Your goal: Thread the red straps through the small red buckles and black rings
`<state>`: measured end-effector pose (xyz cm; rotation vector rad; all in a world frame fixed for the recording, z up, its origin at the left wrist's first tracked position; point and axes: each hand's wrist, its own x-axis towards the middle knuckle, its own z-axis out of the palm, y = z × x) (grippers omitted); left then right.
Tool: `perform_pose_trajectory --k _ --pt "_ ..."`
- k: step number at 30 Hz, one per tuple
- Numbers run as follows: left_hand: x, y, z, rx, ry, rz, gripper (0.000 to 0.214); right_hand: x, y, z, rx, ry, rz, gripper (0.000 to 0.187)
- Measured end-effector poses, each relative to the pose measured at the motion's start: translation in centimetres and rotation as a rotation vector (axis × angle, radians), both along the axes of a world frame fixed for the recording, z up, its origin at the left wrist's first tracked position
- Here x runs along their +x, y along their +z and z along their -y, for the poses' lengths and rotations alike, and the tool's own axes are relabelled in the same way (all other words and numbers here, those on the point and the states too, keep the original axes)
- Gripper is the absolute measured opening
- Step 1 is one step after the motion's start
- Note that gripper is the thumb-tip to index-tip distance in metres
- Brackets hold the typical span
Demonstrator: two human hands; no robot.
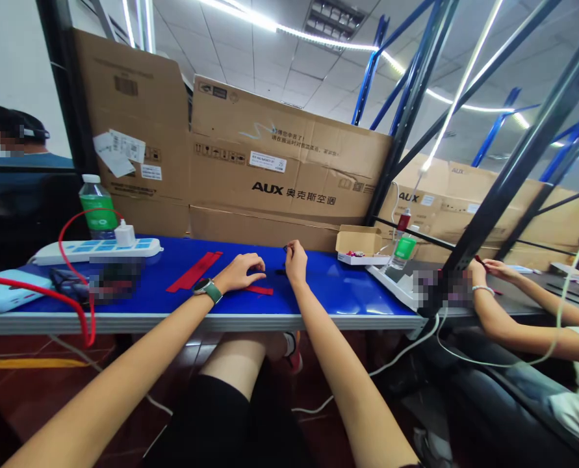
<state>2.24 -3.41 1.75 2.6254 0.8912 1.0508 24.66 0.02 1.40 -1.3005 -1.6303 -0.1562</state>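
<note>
Two bare forearms (108, 390), cut off by the lower edge of the frame. Left hand (240, 272), curled, fingers down on the blue tabletop (328, 286), wristwatch (207, 290) on its wrist; whether it holds anything cannot be told. Right hand (296, 263), upright, pinching one tiny dark item (286, 247), too small to identify. One long red strip (194, 272) lies left of the left hand; one short red strip (260, 290) runs partly under it. Right of centre, one open cardboard box (360, 242); far left, one power strip (97, 251) and one green-labelled bottle (98, 207). At right edge, a co-worker's hand (496, 269), its grip partly hidden behind a blurred patch.

"Room to your right?"

"Open blue tabletop (328, 286) runs from your right hand (296, 262) to the small carton (360, 244); past that, the black rack upright (484, 214) blocks you."

"And left?"

"Your left hand (240, 273) has a gap, then the power strip (97, 251). Cartons (264, 175) wall off the back edge."
</note>
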Motion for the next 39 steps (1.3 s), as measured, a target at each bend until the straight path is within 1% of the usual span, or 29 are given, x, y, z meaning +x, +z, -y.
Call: perform_pose_trajectory --k 1,2,4,5,7,9,12,14,16,18,19,21,23,24,25,27,29,30,32,35,37,39 --pt "-0.4 0.2 0.0 0.001 0.01 -0.015 0.031 0.0 0.0 0.0 0.002 0.0 0.0 0.032" --pt "-0.8 0.4 0.1 -0.032 0.002 -0.038 0.039 0.0 -0.1 -0.1 0.005 0.0 -0.002 0.031" --pt "-1.4 0.6 0.1 -0.149 -0.054 -0.1 0.052 0.2 -0.2 -0.2 0.013 0.002 -0.019 0.03" --pt "-1.5 0.6 0.1 -0.199 -0.089 -0.128 0.054 0.2 -0.2 -0.3 0.021 0.005 -0.034 0.029" --pt "-1.4 0.4 0.0 -0.225 -0.148 -0.161 0.05 0.4 -0.2 -0.4 0.039 0.011 -0.07 0.026" --pt "-1.0 0.2 0.0 -0.193 -0.189 -0.158 0.043 0.5 -0.2 -0.4 0.042 0.008 -0.096 0.026" --pt "-0.6 0.2 -0.1 -0.222 -0.211 -0.078 0.041 0.7 -0.2 -0.4 0.032 0.0 -0.114 0.028" --pt "-0.9 0.3 -0.3 -0.241 -0.188 0.007 0.042 0.7 -0.1 -0.5 0.035 0.018 -0.124 0.029" --pt "-1.4 0.3 -0.6 -0.196 -0.116 0.029 0.04 0.7 -0.1 -0.5 0.028 0.055 -0.136 0.031" --pt "-1.7 0.1 -0.8 -0.164 -0.048 -0.039 0.039 0.5 -0.1 -0.4 0.012 0.094 -0.15 0.031" --pt "-1.7 -0.1 -0.9 -0.179 -0.044 -0.087 0.041 0.4 -0.1 -0.4 0.007 0.109 -0.161 0.031" --pt "-1.4 -0.3 -0.9 -0.253 -0.108 -0.145 0.048 0.2 0.0 -0.1 0.002 0.14 -0.183 0.032" --pt "-0.8 -0.5 -0.8 -0.287 -0.17 -0.095 0.049 -0.1 0.2 0.1 -0.022 0.195 -0.193 0.035" --pt "-0.6 -0.4 -0.7 -0.264 -0.163 -0.034 0.046 -0.2 0.2 0.3 -0.04 0.238 -0.192 0.037" --pt "-0.4 -0.4 -0.7 -0.22 -0.125 0.039 0.041 -0.3 0.3 0.4 -0.06 0.288 -0.187 0.039" --pt "-0.4 -0.3 -0.8 -0.11 0.018 0.192 0.036 -0.6 0.2 0.6 -0.09 0.399 -0.17 0.041" --pt "-0.6 -0.2 -1.2 -0.031 0.16 0.305 0.043 -1.1 0.2 0.8 -0.126 0.514 -0.148 0.042" --pt "-0.7 -0.3 -1.4 -0.01 0.206 0.334 0.049 -1.3 0.2 0.9 -0.154 0.57 -0.137 0.043" --pt "-1.0 -0.4 -1.8 0.004 0.238 0.335 0.054 -1.9 0.2 1.2 -0.212 0.671 -0.117 0.047" --pt "-1.1 -0.8 -2.3 -0.004 0.207 0.266 0.045 -2.5 0.2 1.7 -0.259 0.759 -0.074 0.05" --pt "-1.2 -0.9 -2.5 0.001 0.205 0.249 0.039 -2.6 0.2 1.9 -0.262 0.767 -0.04 0.049" --pt "-1.3 -1.0 -2.7 0.022 0.25 0.256 0.037 -2.5 0.2 2.0 -0.249 0.736 -0.019 0.044"
